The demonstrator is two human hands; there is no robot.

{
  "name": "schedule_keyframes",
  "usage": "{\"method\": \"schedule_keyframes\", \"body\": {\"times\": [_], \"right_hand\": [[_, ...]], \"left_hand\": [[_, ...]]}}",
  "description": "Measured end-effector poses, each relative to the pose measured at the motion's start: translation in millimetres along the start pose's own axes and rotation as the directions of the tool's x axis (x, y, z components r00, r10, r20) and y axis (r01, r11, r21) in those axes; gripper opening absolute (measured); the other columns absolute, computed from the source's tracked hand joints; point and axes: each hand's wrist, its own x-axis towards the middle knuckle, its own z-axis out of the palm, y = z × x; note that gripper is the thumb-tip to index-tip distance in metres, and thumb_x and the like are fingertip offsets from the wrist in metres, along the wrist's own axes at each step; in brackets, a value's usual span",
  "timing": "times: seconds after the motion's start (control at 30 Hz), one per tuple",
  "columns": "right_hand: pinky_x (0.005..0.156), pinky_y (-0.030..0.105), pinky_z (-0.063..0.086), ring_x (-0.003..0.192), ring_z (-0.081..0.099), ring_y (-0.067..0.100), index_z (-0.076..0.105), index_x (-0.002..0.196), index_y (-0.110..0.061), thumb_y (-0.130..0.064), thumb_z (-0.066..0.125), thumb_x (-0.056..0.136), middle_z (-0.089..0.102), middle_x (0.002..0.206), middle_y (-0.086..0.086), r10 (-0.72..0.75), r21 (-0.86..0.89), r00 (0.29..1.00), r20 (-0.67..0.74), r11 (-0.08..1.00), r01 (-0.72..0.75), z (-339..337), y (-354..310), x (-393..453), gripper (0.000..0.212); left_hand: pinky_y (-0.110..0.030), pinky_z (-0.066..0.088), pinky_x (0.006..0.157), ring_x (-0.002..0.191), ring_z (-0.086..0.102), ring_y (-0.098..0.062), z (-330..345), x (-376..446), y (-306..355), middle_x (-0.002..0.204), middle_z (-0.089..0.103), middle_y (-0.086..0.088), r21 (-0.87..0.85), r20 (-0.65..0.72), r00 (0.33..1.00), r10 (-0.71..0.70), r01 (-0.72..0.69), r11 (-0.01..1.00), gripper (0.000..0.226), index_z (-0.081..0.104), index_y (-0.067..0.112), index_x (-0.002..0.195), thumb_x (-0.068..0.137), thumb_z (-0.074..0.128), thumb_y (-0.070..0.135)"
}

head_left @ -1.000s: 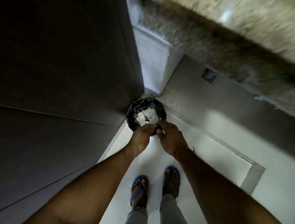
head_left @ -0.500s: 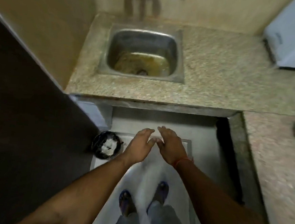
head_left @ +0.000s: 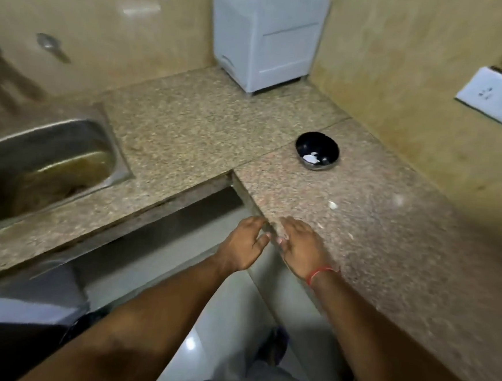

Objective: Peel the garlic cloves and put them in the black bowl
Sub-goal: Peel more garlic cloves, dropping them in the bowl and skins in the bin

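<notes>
Both hands hang at the near edge of the bench point(head_left: 375, 230), close together with fingers loosely spread — the left hand point(head_left: 244, 244) just off the edge, the right hand point(head_left: 302, 248) over it, neither gripping anything visible. The black bowl point(head_left: 317, 150) sits farther back on the bench, a few pale peeled cloves point(head_left: 311, 158) inside. One small pale piece point(head_left: 332, 205) — possibly a garlic clove — lies between bowl and hands. The person seems between cloves; next would be reaching forward for that piece.

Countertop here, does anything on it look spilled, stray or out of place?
Yes. A small pale scrap, maybe garlic or its skin, lies loose on the counter between the hands and the black bowl. The sink on the left holds murky brownish water. Both hands look empty.
</notes>
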Motion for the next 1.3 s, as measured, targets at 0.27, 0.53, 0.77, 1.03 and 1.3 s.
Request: {"method": "schedule_keyframes", "body": {"times": [0.27, 0.53, 0.77, 1.03, 1.3], "right_hand": [[0.111, 0.036, 0.044, 0.132, 0.053, 0.029, 0.053, 0.144, -0.015, -0.010, 0.056, 0.088, 0.058, 0.142, 0.011, 0.161, 0.094, 0.984, -0.072, 0.984, -0.154, -28.7, 111.7, 4.7, 0.057], [0.086, 0.035, 0.056, 0.097, 0.070, 0.029, 0.073, 0.107, -0.016, 0.000, 0.056, 0.087, 0.073, 0.103, 0.010, 0.433, 0.059, 0.892, -0.129, 0.902, -0.429, -27.0, 181.9, 26.2, 0.031], [0.073, 0.036, 0.059, 0.079, 0.067, 0.027, 0.073, 0.086, -0.011, 0.003, 0.055, 0.084, 0.070, 0.087, 0.008, 0.467, 0.085, 0.877, -0.116, 0.884, -0.459, -18.5, 188.1, 50.0, 0.023], [0.062, 0.029, 0.050, 0.075, 0.064, 0.020, 0.068, 0.097, -0.021, -0.013, 0.049, 0.097, 0.067, 0.084, 0.000, 0.399, 0.233, 0.876, -0.271, 0.910, -0.343, -55.9, 172.0, 111.8, 0.020], [0.079, 0.036, 0.060, 0.086, 0.071, 0.021, 0.073, 0.098, -0.023, -0.007, 0.065, 0.086, 0.075, 0.093, 0.000, 0.331, 0.432, 0.883, -0.332, 0.886, -0.170, -100.4, 152.4, 224.3, 0.021]], "left_hand": [[-0.039, 0.046, 0.099, 0.113, 0.059, -0.032, 87.6, 106.4, 63.6, 0.119, 0.065, -0.012, 0.081, 0.211, 0.974, 0.085, -0.104, 0.991, 0.044, 0.062, 0.011, 0.125, 0.094, 0.044, 0.035], [-0.047, 0.035, 0.119, 0.146, 0.033, -0.035, 120.2, 159.8, 108.8, 0.158, 0.039, -0.016, 0.281, 0.324, 0.946, 0.016, -0.112, 0.953, 0.073, 0.035, 0.012, 0.156, 0.091, 0.056, 0.038], [-0.049, 0.042, 0.113, 0.137, 0.042, -0.035, 120.0, 186.0, 102.4, 0.152, 0.046, -0.016, 0.263, 0.313, 0.949, 0.026, -0.113, 0.958, 0.062, 0.042, 0.009, 0.151, 0.091, 0.053, 0.017], [-0.039, 0.054, 0.096, 0.111, 0.063, -0.029, 94.9, 228.0, 67.6, 0.121, 0.066, -0.011, 0.193, 0.196, 0.980, 0.040, -0.078, 0.978, 0.051, 0.062, 0.011, 0.129, 0.080, 0.048, 0.013], [-0.041, 0.053, 0.099, 0.126, 0.053, -0.033, 68.4, 263.0, 46.8, 0.136, 0.058, -0.015, 0.221, 0.176, 0.984, 0.008, -0.047, 0.974, 0.064, 0.056, 0.010, 0.143, 0.078, 0.060, 0.013]]}}
